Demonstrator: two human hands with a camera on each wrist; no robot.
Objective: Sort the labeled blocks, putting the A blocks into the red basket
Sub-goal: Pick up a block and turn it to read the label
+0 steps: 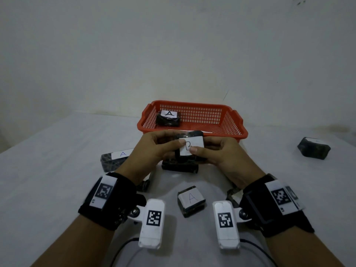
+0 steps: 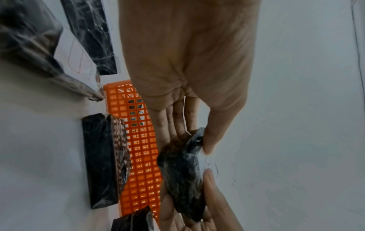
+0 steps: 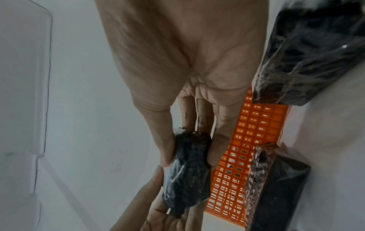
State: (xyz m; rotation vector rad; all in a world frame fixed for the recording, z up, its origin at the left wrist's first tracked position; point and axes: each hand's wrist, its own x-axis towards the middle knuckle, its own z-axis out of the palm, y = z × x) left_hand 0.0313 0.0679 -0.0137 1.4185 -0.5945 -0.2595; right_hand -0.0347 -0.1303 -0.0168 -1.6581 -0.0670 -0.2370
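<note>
Both hands hold one dark wrapped block with a white B label point(image 1: 192, 144) in the air, just in front of the red basket point(image 1: 225, 130). My left hand point(image 1: 172, 140) pinches its left side, thumb on the label. The right hand point(image 1: 203, 147) pinches its right side. The wrist views show the same block point(image 2: 182, 171) point(image 3: 187, 171) between thumb and fingers of each hand. One A block point(image 1: 168, 118) lies in the basket's left part. Another A block point(image 1: 117, 158) lies left of my hands, and a third A block point(image 1: 191, 201) sits between my wrists.
A dark block point(image 1: 180, 167) lies on the white table under my hands. Another block point(image 1: 314, 149) sits far right, its label unreadable. Parts of two more blocks show beside the left wrist point(image 1: 144, 185) and the right wrist point(image 1: 234, 195). A white wall rises behind the basket.
</note>
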